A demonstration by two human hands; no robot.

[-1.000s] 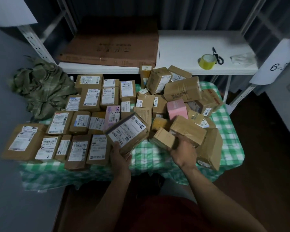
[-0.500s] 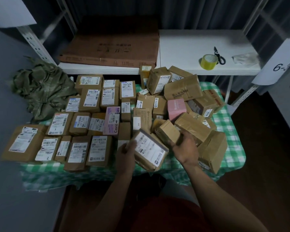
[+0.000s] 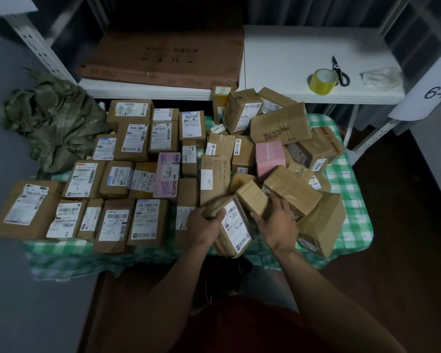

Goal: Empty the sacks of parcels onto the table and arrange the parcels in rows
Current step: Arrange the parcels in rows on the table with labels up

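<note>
Desk (image 3: 351, 179): covered in a green checked cloth; carries the whole stock of parcels.

Arranged rows (image 3: 117, 179): left half of the desk, parcels lying flat, labels up, long axes running away from the person. The near row ends at a labelled parcel (image 3: 148, 221), with a plain brown parcel (image 3: 186, 200) just beyond it.

Unsorted heap (image 3: 285, 149): right half, parcels tilted and overlapping.

Empty sack (image 3: 54, 123): crumpled at the far left, off the rows.

Parcel in hand (image 3: 233, 226): at the near edge, between rows and heap, label up, long axis slanting toward the person. The open slot in the near row appears to lie to its left, on the left hand's side.

Small brown parcel (image 3: 252, 200): tilted, just beside the held parcel.

Left hand (image 3: 205, 225): grip curled over the held parcel's far left corner.

Right hand (image 3: 275, 226): fingers curled about the small brown parcel's near side.
</note>
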